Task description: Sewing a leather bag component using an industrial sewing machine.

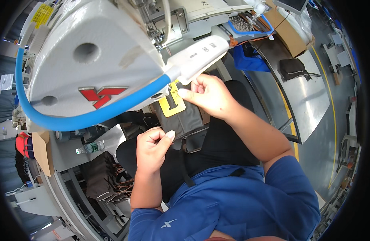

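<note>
A dark grey fabric bag (186,119) lies above my lap, under the head of a large white sewing machine (125,44). My left hand (151,149) is closed at the bag's near left corner, thumb against the curled fingers. My right hand (212,96) is pinched together by the bag's far right part, beside a yellow card (166,107) with a black shape on it. What the right fingertips grip is hidden. The machine's white control bar (203,54) hangs just above that hand and covers part of the card.
A thick blue tube (72,123) curves across the machine's front. To the right stands a metal table (313,102) with a black pouch (293,69) and a cardboard box (287,32). At left are a plastic bottle (90,147) and a stack of dark fabric pieces (102,176).
</note>
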Demonstrator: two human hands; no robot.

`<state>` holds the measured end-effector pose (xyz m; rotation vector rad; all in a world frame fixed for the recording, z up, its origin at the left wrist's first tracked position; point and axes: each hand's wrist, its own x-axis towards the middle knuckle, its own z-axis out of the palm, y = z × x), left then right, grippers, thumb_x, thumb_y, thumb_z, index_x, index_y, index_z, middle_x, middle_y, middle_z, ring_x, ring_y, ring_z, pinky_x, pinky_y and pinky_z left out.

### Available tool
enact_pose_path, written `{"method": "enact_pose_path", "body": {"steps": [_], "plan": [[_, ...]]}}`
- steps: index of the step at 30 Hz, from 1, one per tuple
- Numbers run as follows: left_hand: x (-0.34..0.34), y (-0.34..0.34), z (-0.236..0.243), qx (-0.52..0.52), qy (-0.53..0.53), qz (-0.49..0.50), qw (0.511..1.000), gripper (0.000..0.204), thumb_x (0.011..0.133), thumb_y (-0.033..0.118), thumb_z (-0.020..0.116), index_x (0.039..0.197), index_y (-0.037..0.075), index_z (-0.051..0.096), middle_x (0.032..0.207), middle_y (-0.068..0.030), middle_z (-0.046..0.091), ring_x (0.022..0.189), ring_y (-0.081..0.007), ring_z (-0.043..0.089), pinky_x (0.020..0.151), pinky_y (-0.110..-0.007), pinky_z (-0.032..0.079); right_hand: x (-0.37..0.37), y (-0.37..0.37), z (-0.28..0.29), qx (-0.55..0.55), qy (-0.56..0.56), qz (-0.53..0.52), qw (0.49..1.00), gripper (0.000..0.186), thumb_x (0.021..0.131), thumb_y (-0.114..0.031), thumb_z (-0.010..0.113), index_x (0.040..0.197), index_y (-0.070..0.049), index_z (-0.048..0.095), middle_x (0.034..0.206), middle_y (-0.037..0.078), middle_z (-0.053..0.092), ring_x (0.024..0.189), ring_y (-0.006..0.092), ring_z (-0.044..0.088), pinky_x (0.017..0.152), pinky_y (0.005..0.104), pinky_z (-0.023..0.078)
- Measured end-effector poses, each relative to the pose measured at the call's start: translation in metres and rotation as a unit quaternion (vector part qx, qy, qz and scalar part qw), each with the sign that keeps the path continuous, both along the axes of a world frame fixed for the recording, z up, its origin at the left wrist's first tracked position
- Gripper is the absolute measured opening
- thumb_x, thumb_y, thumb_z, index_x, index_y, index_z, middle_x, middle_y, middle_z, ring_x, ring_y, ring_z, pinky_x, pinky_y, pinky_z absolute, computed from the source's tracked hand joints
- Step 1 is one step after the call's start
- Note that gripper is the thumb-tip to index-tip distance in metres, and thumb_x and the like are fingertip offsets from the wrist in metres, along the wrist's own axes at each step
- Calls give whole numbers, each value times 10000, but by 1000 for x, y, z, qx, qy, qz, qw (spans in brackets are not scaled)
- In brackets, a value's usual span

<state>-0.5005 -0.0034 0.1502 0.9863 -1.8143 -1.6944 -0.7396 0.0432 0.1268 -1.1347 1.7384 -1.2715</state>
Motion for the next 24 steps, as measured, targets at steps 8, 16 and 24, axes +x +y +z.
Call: {"method": "enact_pose_path", "body": {"steps": [8,16,24], "plan": [[2,-1,1,-4,-8,-8,1000,316,871,69,713,607,24,545,628,2,516,587,-62,457,568,-241,367,-13,-40,-26,-106,-123,20,987,285,977,-264,655,900,10,666,908,88,634,807,137,580,746,315,473],[3,-3,-9,33,43,-9,998,302,885,64,711,620,-5,581,635,3,532,582,-52,434,539,-251,327,-10,-42,-14,-213,-100,95,967,265,1001,-195,592,1092,45,657,1072,152,673,1017,217,639,915,348,481],[5,-35,-61,60,99,101,988,287,1019,259,568,847,41,641,754,22,555,704,-72,461,646,-264,353,-13,-24,-54,-159,-213,37,963,369,1071,-360,503,1134,-24,644,1159,29,635,1054,134,576,986,327,439]]}}
